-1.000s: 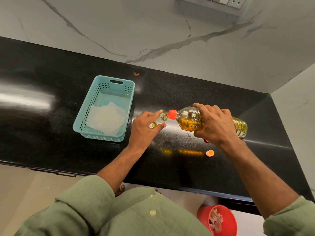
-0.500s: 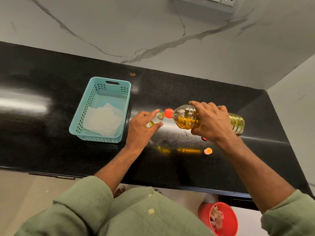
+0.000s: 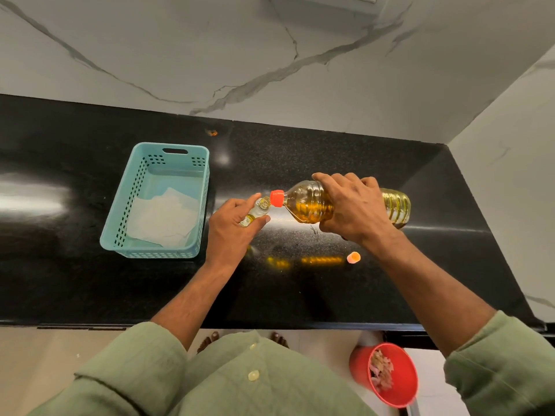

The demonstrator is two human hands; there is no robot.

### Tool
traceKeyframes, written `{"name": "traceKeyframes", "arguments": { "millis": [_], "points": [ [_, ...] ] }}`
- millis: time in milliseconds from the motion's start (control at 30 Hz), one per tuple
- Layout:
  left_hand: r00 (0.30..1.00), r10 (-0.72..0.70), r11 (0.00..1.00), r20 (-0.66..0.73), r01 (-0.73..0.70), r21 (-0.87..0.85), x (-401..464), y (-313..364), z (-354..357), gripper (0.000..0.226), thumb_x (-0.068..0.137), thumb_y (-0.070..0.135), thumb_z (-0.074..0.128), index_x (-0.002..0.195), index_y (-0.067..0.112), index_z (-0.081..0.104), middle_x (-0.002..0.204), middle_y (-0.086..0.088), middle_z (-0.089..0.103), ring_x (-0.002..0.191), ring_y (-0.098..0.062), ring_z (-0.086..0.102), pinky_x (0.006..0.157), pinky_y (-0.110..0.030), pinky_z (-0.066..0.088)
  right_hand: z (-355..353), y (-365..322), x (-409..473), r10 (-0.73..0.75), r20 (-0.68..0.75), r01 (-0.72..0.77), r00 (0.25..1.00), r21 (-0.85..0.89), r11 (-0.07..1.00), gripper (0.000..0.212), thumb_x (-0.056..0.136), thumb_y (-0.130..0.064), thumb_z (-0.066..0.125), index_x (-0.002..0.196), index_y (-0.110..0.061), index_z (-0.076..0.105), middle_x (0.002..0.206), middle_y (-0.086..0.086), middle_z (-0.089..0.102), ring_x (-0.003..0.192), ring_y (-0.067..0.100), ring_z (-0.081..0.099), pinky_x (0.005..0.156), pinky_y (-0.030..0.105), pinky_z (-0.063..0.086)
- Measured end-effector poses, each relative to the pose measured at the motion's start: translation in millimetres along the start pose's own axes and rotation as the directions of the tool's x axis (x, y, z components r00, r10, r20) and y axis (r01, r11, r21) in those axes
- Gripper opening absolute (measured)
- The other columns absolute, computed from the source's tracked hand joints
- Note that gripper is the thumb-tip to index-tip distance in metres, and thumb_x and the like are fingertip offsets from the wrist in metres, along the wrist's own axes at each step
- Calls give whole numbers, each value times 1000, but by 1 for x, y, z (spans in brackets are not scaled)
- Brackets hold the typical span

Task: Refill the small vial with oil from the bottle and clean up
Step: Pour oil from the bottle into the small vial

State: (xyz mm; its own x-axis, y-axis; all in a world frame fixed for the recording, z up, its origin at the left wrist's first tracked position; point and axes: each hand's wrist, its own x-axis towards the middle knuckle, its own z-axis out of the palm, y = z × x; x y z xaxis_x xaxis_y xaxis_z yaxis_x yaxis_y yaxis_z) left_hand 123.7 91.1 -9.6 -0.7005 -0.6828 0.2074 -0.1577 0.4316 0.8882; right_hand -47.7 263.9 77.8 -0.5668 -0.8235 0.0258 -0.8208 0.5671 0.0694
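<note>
Gripping the oil bottle (image 3: 309,205) around its ribbed middle, the right hand (image 3: 354,208) holds it nearly horizontal above the black countertop (image 3: 330,151), with the base pointing right and the neck pointing left. Golden oil pools along the lower side of the tilted bottle, and an orange collar (image 3: 277,198) rings its neck. That orange mouth sits right against the open top of the small vial (image 3: 259,210), which the left hand (image 3: 231,232) pinches between thumb and curled fingers, holding it tilted so its opening faces the bottle. A little yellow liquid shows at the lower end of the vial; whether oil is flowing at this instant cannot be told. On the counter below the right wrist, apart from both hands, lies a small orange cap (image 3: 353,257), and yellow reflections of the oil streak the glossy surface beside it. To the left of the left hand stands a teal plastic basket (image 3: 126,205) with perforated walls, and a white paper tissue (image 3: 165,220) lies flat on its floor. Both forearms emerge from green sleeves (image 3: 504,364). On the floor below the counter's edge, a red bin (image 3: 360,367) holds pale scraps.
</note>
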Motion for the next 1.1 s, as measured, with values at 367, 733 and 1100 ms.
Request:
{"name": "traceKeyframes", "arguments": {
  "millis": [367,733,1100],
  "points": [
    [1000,7,999,20,-8,32,-1,1,0,59,82,26,82,137,24,61,105,10,63,92,-1,62,81,-10,50,-1,0,-1,4,6,-3,1000,-15,1000,102,70,-53,82,153,-29,29,136,0,56,123,25,51,100,47,36],
    [999,-6,1000,34,5,20,-1,-4,4,60,82,26,82,138,23,60,110,6,66,97,-5,64,82,-6,49,-3,1,-2,-6,-8,6,1000,-35,999,102,68,-53,83,152,-28,32,133,1,58,121,25,53,99,48,37],
    [999,-15,1000,37,14,19,-2,-5,5,60,82,25,83,137,23,60,108,5,67,94,-3,64,78,-3,47,-4,1,-2,-9,10,9,1000,-51,999,102,70,-54,82,153,-29,29,136,0,57,123,25,52,100,48,37]
  ]
}}
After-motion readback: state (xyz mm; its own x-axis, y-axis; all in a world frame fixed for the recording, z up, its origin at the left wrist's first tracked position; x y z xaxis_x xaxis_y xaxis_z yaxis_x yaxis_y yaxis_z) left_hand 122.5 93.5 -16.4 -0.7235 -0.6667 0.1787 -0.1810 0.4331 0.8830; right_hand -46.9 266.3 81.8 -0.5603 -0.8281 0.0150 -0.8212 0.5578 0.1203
